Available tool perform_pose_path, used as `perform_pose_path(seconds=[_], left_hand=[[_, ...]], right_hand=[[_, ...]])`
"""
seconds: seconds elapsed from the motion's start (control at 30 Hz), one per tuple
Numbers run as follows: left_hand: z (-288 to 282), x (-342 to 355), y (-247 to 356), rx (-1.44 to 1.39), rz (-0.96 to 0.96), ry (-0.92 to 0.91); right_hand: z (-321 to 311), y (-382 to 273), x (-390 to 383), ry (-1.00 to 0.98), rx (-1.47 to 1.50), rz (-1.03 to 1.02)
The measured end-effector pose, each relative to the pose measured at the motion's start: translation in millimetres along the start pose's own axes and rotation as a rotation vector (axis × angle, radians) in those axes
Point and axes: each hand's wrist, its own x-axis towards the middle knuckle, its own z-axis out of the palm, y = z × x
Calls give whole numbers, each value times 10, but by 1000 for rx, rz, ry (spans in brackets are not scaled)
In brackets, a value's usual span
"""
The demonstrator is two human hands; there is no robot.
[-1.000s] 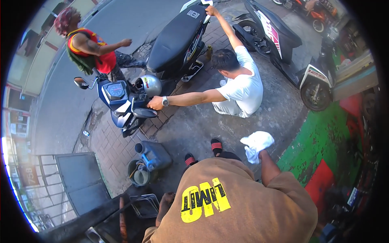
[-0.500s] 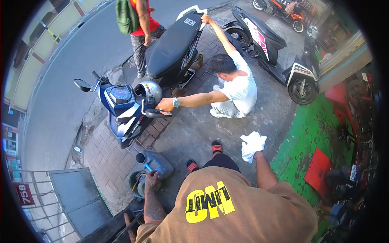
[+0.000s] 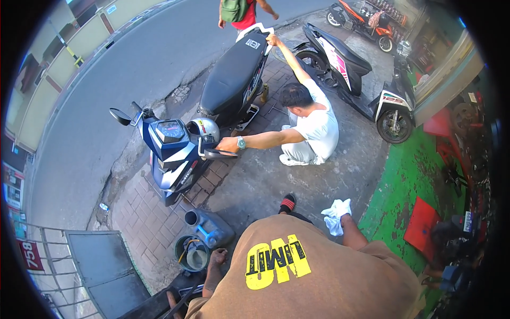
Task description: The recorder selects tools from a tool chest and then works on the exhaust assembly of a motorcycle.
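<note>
A crumpled white cloth (image 3: pixel 336 215) hangs from my right hand (image 3: pixel 346 218), which is closed on it and mostly covered by it. Down at my left side, my left hand (image 3: pixel 218 257) hangs just below a grey-blue jug (image 3: pixel 220 226) with a wide round mouth and a light-blue piece on its side. No object shows in that hand, but its fingers are too small and dark to make out. Beside the jug stands a dark green bucket (image 3: pixel 179 245) holding a pale rounded container (image 3: pixel 196 258) and something yellowish.
A person in white (image 3: pixel 319 127) squats ahead, holding the handlebar and rear of a blue-black scooter (image 3: pixel 228 80). A white-and-black scooter (image 3: pixel 340 53) stands behind. Left are a metal gate (image 3: pixel 98 260) and the road (image 3: pixel 79 138); right are green-painted ground (image 3: pixel 377 212) and a red panel (image 3: pixel 422 222).
My left hand has left the jug's blue piece and dropped back toward my side. My right hand has drawn closer with the cloth. A passer-by with a green backpack has moved away up the road.
</note>
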Motion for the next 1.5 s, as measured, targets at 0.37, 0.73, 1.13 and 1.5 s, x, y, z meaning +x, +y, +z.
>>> perform_pose_path(seconds=[0.37,0.73,1.13,1.5], left_hand=[[-68,618,-207,-298,140,124],[-10,-73,-83,-22,49,3],[-126,58,380,-21,77,49],[-7,365,136,60,131,5]], right_hand=[[1236,-687,-821,-281,-1912,-516],[676,-192,-294,-184,-1644,-353],[169,271,106,-110,-1388,-267],[94,328,-229,-78,-1319,-453]])
